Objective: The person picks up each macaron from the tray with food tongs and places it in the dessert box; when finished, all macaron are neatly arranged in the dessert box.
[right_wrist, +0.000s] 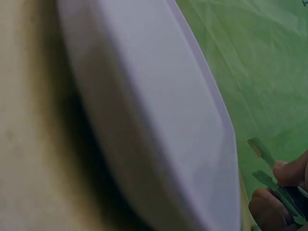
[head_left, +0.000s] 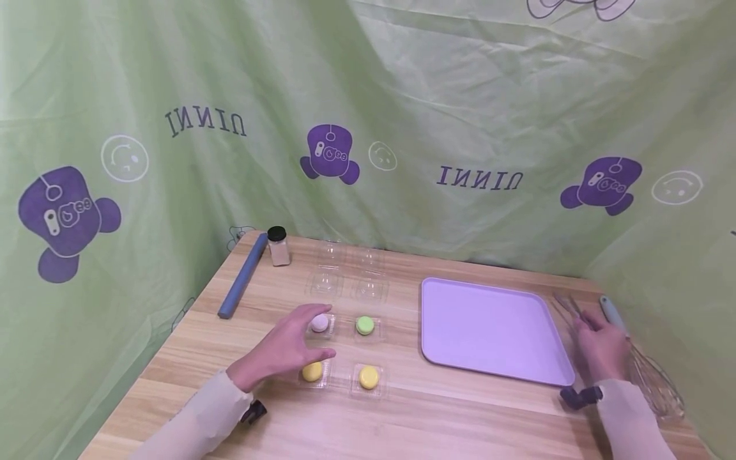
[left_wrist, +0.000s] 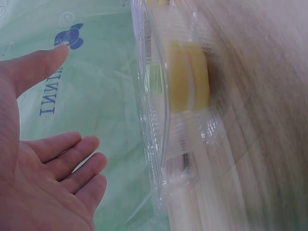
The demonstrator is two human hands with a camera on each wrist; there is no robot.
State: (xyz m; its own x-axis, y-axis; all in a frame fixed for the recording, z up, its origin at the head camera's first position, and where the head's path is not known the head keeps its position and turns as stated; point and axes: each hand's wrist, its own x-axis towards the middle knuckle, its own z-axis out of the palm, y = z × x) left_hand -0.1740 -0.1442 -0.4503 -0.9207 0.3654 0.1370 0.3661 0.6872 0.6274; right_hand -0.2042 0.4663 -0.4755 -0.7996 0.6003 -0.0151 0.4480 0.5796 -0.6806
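My left hand hovers with thumb and fingers spread apart, holding nothing, beside the pale pink macaron and a yellow macaron. To their right sit a green macaron and a second yellow macaron; each macaron rests in a small clear plastic holder. In the left wrist view, one yellow macaron shows close up behind clear plastic. At the lavender tray's right side, my right hand grips a pair of tongs. Their serrated tips stand apart in the right wrist view.
The lavender tray lies on the wooden table between the hands. A whisk with a blue handle lies under and beyond the right hand. Clear plastic domes, a black-lidded jar and a blue rod are farther back. Green curtain surrounds the table.
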